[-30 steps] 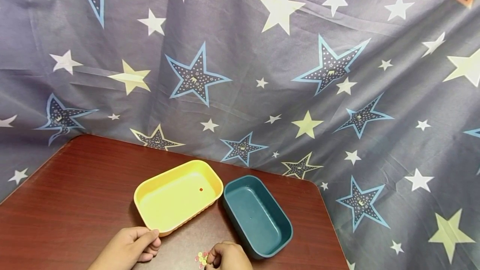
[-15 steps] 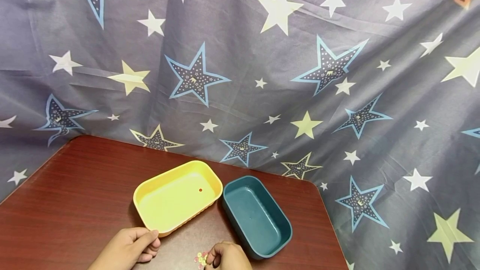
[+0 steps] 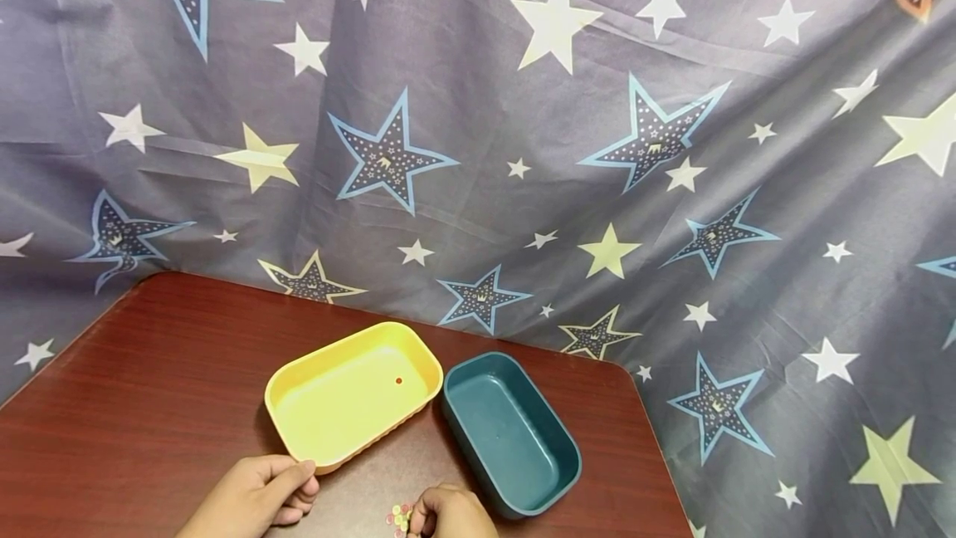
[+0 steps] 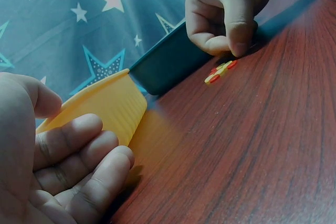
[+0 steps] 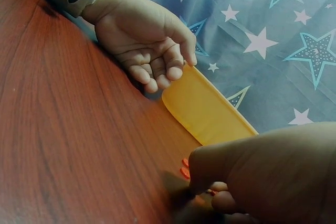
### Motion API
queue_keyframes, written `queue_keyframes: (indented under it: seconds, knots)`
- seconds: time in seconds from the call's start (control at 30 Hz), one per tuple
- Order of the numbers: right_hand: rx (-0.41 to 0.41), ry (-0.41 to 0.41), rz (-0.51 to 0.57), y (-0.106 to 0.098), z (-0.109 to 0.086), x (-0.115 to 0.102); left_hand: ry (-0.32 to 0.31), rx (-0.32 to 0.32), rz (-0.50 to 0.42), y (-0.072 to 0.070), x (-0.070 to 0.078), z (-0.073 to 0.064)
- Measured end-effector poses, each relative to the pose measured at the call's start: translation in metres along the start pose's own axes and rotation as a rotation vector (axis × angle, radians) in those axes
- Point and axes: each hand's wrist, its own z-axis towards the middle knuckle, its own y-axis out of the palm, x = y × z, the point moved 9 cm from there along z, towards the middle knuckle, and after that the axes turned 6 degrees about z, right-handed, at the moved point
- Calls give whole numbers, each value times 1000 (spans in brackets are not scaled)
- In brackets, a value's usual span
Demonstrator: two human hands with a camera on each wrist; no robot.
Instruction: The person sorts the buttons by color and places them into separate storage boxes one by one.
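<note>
My left hand [image 3: 257, 492] pinches the near corner of a yellow plastic bin [image 3: 280, 418] between thumb and index finger. The other fingers are loosely curled below the rim. A single small red piece [image 3: 399, 381] lies inside this bin. My right hand [image 3: 454, 513] is on the tabletop, fingers curled and fingertips down at a cluster of small round red and yellow pieces [image 3: 398, 515], possibly buttons. In the left wrist view its thumb and index tips come down right behind the pieces [image 4: 220, 72]. Whether a piece is between those fingertips is hidden.
A dark teal bin [image 3: 500, 430] stands to the right of the yellow one, their corners nearly touching. Both are on a reddish-brown wooden table [image 3: 179, 355]. A star-patterned grey cloth [image 3: 515, 214] hangs along the table's back and right edges.
The head view has tilted very slightly, and my right hand has shifted a touch to the left at the small pieces. My left hand keeps its hold on the yellow bin.
</note>
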Motion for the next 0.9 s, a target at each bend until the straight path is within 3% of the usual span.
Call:
queue_keyframes:
  seconds: [0.33, 0.67, 0.9]
  knots:
    - [-11, 75, 158, -3, -4, 4, -10, 2, 20, -1, -1, -1]
    - [59, 90, 207, -8, -3, 9, -16, -2, 20, -2, -1, -1]
    - [33, 128, 235, -8, -4, 10, -24, 4, 14, -1, -3, -1]
